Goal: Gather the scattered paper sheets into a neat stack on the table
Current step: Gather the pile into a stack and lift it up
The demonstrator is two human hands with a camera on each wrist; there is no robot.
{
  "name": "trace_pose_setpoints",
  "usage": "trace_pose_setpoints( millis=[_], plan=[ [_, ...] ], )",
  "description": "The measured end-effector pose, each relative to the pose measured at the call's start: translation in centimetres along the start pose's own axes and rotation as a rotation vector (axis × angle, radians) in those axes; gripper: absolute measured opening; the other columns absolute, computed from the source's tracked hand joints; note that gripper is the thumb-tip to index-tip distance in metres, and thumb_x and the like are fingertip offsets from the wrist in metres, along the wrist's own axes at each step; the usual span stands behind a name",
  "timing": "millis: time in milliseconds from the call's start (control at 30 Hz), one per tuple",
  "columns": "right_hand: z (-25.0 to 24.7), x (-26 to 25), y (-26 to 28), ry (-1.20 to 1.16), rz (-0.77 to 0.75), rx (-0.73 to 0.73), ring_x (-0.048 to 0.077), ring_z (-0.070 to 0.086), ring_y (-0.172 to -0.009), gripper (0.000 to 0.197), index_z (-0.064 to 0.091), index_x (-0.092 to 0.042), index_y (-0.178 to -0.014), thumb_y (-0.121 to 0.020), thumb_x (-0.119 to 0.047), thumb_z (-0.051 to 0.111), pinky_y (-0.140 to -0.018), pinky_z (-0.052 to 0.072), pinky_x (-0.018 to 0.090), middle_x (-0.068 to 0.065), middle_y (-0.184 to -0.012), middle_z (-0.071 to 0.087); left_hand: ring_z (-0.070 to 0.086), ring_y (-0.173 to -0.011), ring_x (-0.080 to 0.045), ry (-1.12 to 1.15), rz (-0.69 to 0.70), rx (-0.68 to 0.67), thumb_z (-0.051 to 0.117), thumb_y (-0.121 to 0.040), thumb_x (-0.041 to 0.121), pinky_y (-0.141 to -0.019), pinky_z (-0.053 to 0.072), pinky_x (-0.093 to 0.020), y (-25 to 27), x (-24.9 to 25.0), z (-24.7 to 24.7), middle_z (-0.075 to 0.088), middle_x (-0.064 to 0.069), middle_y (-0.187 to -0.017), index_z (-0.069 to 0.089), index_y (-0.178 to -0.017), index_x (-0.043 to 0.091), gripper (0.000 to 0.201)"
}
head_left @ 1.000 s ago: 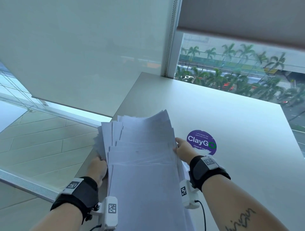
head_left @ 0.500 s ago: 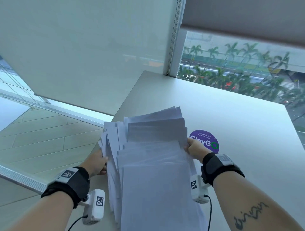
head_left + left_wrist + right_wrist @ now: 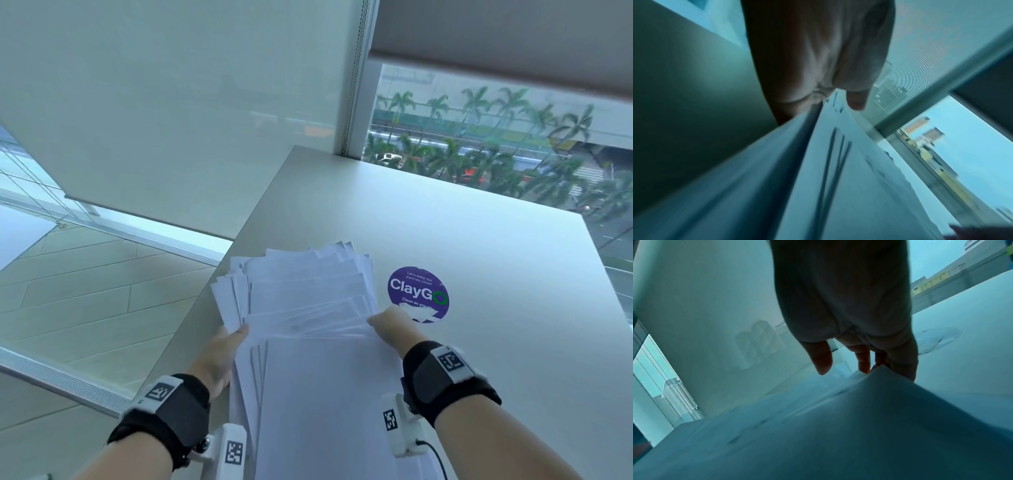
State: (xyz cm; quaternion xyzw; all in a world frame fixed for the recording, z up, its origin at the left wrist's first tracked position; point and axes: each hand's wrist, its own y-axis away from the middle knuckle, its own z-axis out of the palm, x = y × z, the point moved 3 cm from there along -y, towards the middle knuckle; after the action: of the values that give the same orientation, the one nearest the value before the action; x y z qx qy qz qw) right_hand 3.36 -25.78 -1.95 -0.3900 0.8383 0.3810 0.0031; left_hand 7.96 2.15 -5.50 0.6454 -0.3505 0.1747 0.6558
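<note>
A loose, uneven pile of white paper sheets is held between both hands over the near left part of the white table. Its far ends are fanned out and staggered. My left hand grips the pile's left edge, thumb on top and fingers underneath. In the left wrist view the thumb lies over the paper sheets. My right hand holds the pile's right edge. In the right wrist view its fingers curl at the edge of the paper sheets, with the thumb above.
A round purple ClayGo sticker lies on the table just right of the pile. The table's left edge drops to a tiled floor. Windows with lowered blinds stand behind the table.
The pile has tipped down and away from me, and its far end now lies lower, near the table. Both hands slid forward along its side edges and still hold them.
</note>
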Motion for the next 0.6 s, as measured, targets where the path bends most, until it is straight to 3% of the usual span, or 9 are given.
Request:
trace_pose_setpoints(
  millis=[33,100,133,200,300,400,467,500,600],
  plan=[
    [0.1,0.5,-0.1,-0.218,0.073,0.028,0.017,0.037,-0.053,0.03,0.052,-0.005,-0.121,-0.092,-0.001,0.047,-0.051,0.035,0.022,0.003,-0.065,0.038,0.026,-0.145,-0.025,-0.056,0.01,-0.04,0.058,-0.085,0.047,-0.116,0.023,-0.044,0.2,0.0,0.5,0.021,-0.006,-0.16,0.009,-0.152,0.015,0.089],
    [0.0,1.0,0.4,-0.361,0.112,-0.029,0.023,0.054,-0.08,0.04,0.047,0.0,-0.13,-0.093,-0.012,0.05,-0.074,0.048,0.029,0.01,-0.089,0.054,0.007,-0.15,-0.022,-0.061,0.044,-0.058,0.056,-0.091,0.032,-0.119,0.011,-0.041,0.7,0.1,0.9,0.0,-0.005,-0.163,-0.007,-0.151,0.012,0.09],
    [-0.2,1.2,0.8,-0.424,0.101,-0.073,0.026,0.054,-0.092,0.04,0.047,0.0,-0.13,-0.093,-0.015,0.05,-0.084,0.049,0.036,0.013,-0.101,0.053,0.006,-0.15,-0.022,-0.042,0.055,-0.079,0.056,-0.091,0.029,-0.119,0.01,-0.042,0.9,0.3,1.0,-0.001,-0.004,-0.163,-0.008,-0.151,0.012,0.09],
    [-0.4,2.2,1.2,-0.479,0.13,-0.095,0.025,0.048,-0.094,0.039,0.049,-0.001,-0.126,-0.091,-0.017,0.052,-0.084,0.047,0.039,0.01,-0.103,0.049,0.016,-0.148,-0.026,-0.026,0.066,-0.07,0.059,-0.09,0.024,-0.119,0.014,-0.046,1.0,0.2,0.5,0.01,-0.004,-0.162,0.0,-0.152,0.019,0.086],
    [-0.1,3.8,2.2,-0.338,0.134,-0.027,0.023,0.047,-0.081,0.012,0.052,-0.006,-0.098,-0.089,-0.014,0.051,-0.068,0.043,0.031,0.004,-0.081,0.047,0.037,-0.136,-0.029,0.021,0.052,-0.023,0.056,-0.09,0.013,-0.115,0.026,-0.052,1.4,-1.0,-0.3,0.035,-0.003,-0.152,0.016,-0.148,0.028,0.071],
    [1.1,4.8,3.0,-0.123,0.134,-0.045,0.025,0.046,-0.086,0.022,0.045,-0.014,-0.067,-0.089,-0.014,0.047,-0.08,0.047,0.036,0.001,-0.07,0.045,0.034,-0.139,-0.028,-0.034,0.067,-0.088,0.052,-0.092,0.008,-0.117,0.022,-0.05,2.4,-2.0,0.4,0.032,-0.003,-0.154,0.018,-0.146,0.028,0.067],
    [1.9,4.5,3.6,0.003,0.078,-0.039,0.025,0.046,-0.091,0.012,0.055,-0.01,-0.086,-0.089,-0.013,0.044,-0.082,0.042,0.032,0.008,-0.09,0.056,0.023,-0.145,-0.025,-0.107,0.087,-0.106,0.053,-0.091,0.007,-0.118,0.017,-0.045,2.9,-2.1,1.1,0.018,-0.002,-0.16,0.006,-0.151,0.023,0.077],
    [2.2,4.2,3.9,0.013,0.035,-0.027,0.027,0.048,-0.096,0.022,0.057,-0.008,-0.105,-0.088,-0.01,0.043,-0.085,0.041,0.032,0.012,-0.108,0.058,0.017,-0.147,-0.024,-0.116,0.089,-0.112,0.054,-0.091,0.007,-0.118,0.015,-0.043,3.1,-2.0,1.4,0.01,-0.001,-0.162,-0.002,-0.152,0.022,0.084],
    [2.9,4.2,4.3,-0.061,-0.011,-0.051,0.029,0.048,-0.11,0.056,0.033,-0.021,-0.143,-0.088,-0.009,0.041,-0.092,0.041,0.032,0.016,-0.134,0.044,0.015,-0.148,-0.024,-0.091,0.087,-0.108,0.056,-0.089,0.007,-0.119,0.015,-0.042,3.6,-2.0,1.7,0.005,-0.001,-0.162,-0.011,-0.151,0.023,0.092]
  ],
)
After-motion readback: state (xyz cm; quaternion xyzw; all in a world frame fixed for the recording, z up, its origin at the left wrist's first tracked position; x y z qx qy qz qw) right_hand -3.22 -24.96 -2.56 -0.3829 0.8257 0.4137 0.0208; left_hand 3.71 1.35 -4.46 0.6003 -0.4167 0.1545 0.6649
